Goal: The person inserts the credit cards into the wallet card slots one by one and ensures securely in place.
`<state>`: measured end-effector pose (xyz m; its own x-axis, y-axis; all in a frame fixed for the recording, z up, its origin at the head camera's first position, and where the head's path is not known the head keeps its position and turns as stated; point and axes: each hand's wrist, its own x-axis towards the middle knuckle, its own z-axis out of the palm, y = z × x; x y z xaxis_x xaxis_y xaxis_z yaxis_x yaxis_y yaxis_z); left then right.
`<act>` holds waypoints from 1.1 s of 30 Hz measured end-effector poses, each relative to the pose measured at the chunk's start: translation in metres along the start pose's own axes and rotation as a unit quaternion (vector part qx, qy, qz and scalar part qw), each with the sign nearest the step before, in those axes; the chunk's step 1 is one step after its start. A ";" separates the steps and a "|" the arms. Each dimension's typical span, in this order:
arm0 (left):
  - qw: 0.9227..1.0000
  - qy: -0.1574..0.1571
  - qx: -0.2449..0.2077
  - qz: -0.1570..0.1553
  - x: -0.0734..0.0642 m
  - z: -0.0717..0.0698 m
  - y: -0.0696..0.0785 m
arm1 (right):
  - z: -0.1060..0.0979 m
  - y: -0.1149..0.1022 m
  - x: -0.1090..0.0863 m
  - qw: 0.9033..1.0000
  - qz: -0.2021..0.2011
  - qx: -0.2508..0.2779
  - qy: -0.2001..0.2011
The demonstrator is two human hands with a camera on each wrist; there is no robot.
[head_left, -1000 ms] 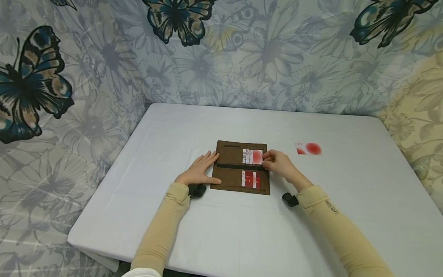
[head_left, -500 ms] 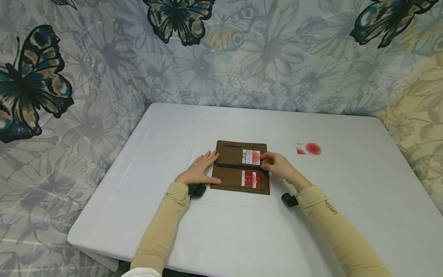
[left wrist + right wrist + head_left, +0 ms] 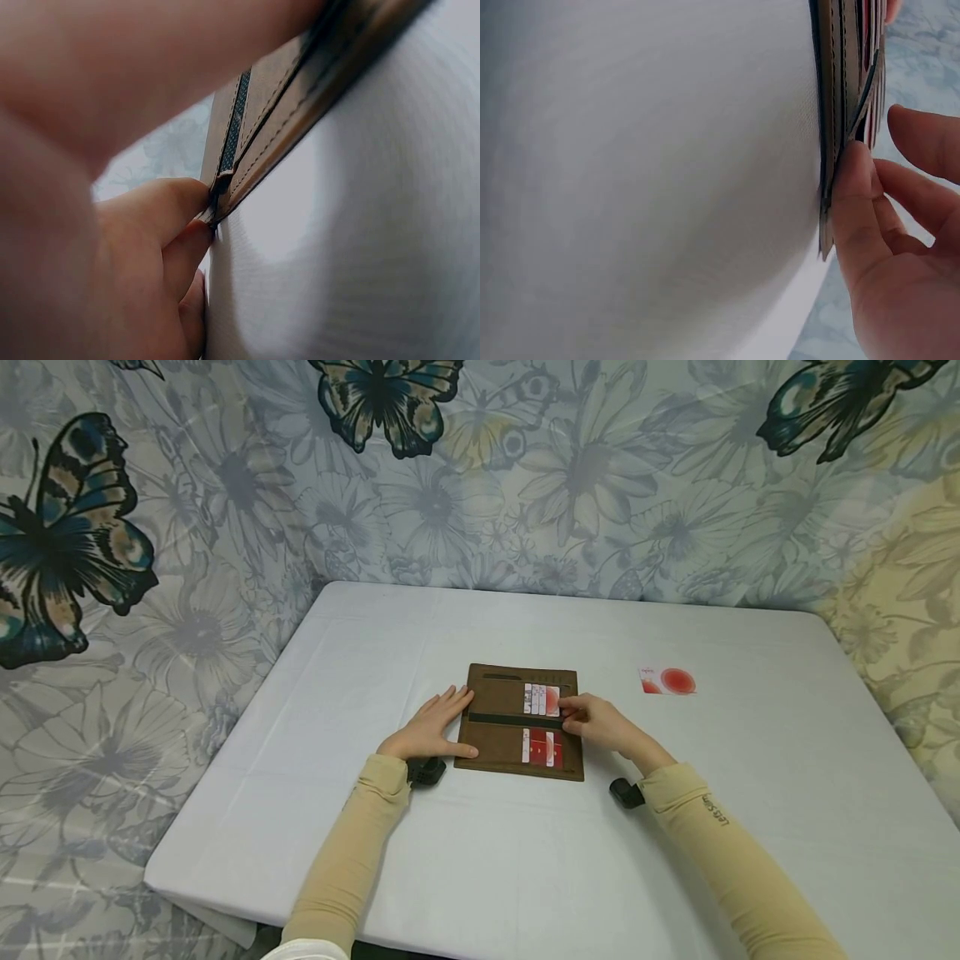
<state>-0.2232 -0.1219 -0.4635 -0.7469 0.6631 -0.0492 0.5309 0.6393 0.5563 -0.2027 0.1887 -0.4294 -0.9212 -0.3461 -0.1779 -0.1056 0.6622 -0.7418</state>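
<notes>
A brown wallet (image 3: 495,760) lies unfolded on the white table, with a dark band across its middle. White and red cards (image 3: 542,700) overlap in its upper half, and red cards (image 3: 542,748) fill the lower pockets. My left hand (image 3: 431,727) rests on the wallet's left edge, fingers spread and thumb low. At the right edge is my right hand (image 3: 603,727), its bent fingertips against the outermost upper card's edge. In the right wrist view, one fingertip (image 3: 853,169) touches the wallet's side, while another finger (image 3: 922,142) stands apart from it.
One loose red and white card (image 3: 667,681) lies on the table, up and right of the wallet. Butterfly-patterned fabric (image 3: 480,510) hangs behind the table (image 3: 390,635). Dark wrist cameras (image 3: 626,792) sit below both hands.
The right hand has moved slightly left, sliding the outermost upper card further into its pocket, so less of its red face shows. The left hand stays in place.
</notes>
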 end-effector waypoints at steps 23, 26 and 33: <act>1.000 -0.006 0.005 -0.002 0.000 0.001 -0.001 | 0.002 0.005 0.000 0.997 0.043 0.064 -0.013; 1.000 -0.007 0.004 -0.003 0.000 0.000 -0.001 | 0.002 0.005 0.001 0.997 0.034 0.069 -0.022; 1.000 -0.004 0.005 0.002 0.000 0.001 -0.002 | 0.001 0.005 0.002 0.997 0.016 0.065 -0.033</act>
<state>-0.2237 -0.1227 -0.4649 -0.7417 0.6686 -0.0531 0.5382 0.6405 0.5479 -0.2048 0.1908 -0.4347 -0.8960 -0.3724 -0.2420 -0.0230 0.5831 -0.8121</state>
